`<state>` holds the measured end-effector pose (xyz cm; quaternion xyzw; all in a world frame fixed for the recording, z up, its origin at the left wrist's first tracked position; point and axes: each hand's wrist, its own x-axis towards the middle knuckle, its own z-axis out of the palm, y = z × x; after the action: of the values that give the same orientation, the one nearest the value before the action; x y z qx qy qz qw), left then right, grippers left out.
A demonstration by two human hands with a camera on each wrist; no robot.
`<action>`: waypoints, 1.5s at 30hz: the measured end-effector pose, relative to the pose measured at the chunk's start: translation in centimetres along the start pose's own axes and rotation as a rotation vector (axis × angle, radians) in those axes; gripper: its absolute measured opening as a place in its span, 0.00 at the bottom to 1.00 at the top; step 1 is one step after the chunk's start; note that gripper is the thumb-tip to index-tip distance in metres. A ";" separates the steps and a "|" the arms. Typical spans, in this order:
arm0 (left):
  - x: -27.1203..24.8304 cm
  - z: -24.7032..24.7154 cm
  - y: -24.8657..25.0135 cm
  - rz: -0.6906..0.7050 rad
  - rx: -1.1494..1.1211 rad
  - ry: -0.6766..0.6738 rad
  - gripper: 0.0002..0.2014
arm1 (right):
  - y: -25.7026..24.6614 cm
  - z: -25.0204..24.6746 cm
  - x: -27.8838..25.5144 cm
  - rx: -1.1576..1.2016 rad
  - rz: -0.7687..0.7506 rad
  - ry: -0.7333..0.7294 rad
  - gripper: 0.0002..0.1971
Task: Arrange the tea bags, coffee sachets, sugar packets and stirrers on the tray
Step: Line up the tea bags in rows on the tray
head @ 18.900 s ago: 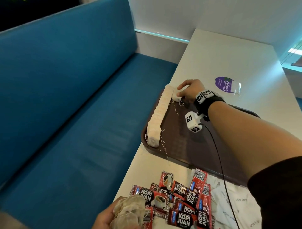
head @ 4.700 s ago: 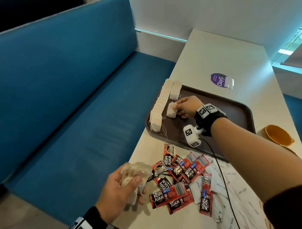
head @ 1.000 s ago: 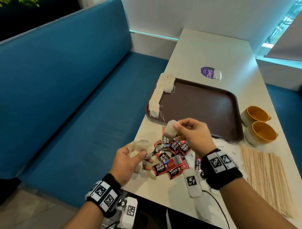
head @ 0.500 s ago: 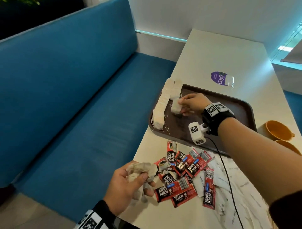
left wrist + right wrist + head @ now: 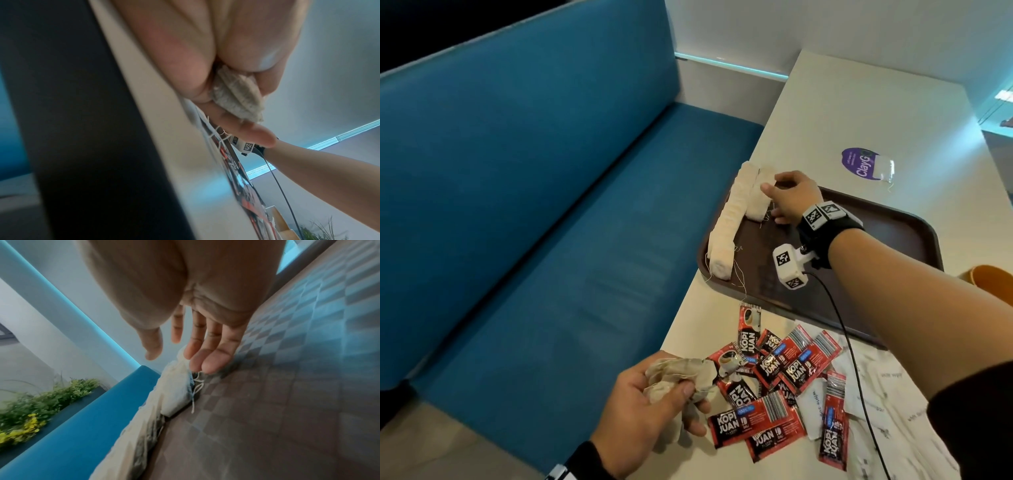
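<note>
A brown tray lies on the white table. Along its left edge runs a long row of tea bags, with a short second row beside it at the far end. My right hand hovers over that second row, fingers straight and spread, holding nothing; in the right wrist view the fingertips are just above the tea bags. Near the table's front edge my left hand grips a bunch of loose tea bags. Red coffee sachets and white sugar packets lie scattered before the tray.
A blue bench seat runs along the table's left side. An orange cup shows at the right edge beside the tray. A purple sticker lies on the table beyond the tray. My right arm's cable hangs over the sachets.
My right hand carried a tea bag to the far end of the tray, set it in the second row and let go. The left hand stays gripping its bunch.
</note>
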<state>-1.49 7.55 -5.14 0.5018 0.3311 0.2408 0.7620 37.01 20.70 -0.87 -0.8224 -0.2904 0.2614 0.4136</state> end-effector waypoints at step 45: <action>-1.1 1.1 0.1 0.098 0.010 0.043 0.14 | 4.3 2.1 -31.9 0.356 0.115 -0.305 0.05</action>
<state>-1.39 6.13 -4.39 0.5160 0.3235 0.2866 0.7395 14.56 -2.46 0.49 -0.7028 -0.2515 0.4530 0.4875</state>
